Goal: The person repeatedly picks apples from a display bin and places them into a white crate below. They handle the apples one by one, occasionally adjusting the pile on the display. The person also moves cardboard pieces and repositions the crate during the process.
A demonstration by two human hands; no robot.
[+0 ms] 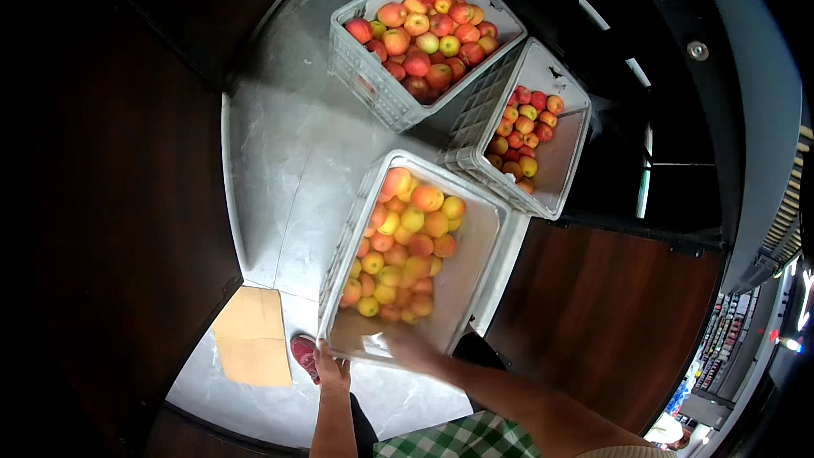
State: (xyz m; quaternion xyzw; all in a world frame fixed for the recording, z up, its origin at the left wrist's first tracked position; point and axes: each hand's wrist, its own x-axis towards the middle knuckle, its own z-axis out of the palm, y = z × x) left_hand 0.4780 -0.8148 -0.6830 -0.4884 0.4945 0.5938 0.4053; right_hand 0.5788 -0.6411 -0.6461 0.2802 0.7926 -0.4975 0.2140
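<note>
Right before me stands a grey plastic crate (489, 254) holding many yellow and orange-red apples (412, 219). My left hand (329, 366) grips the rim at its near left corner. Inside the near end of that crate is my right hand (407, 340), blurred. Beside its fingers shows a white scrap, perhaps paper (376, 345); whether the hand holds it is unclear. The apples lie beyond my right hand, towards the far and left sides of the crate.
Two more plastic crates of red-yellow apples stand beyond: one at the back (362, 92), one tilted-looking at the right (470, 121). A flat piece of cardboard (254, 337) lies on the grey tile floor (273, 203), near my red shoe (305, 356). Dark wood panels (604, 305) flank the space.
</note>
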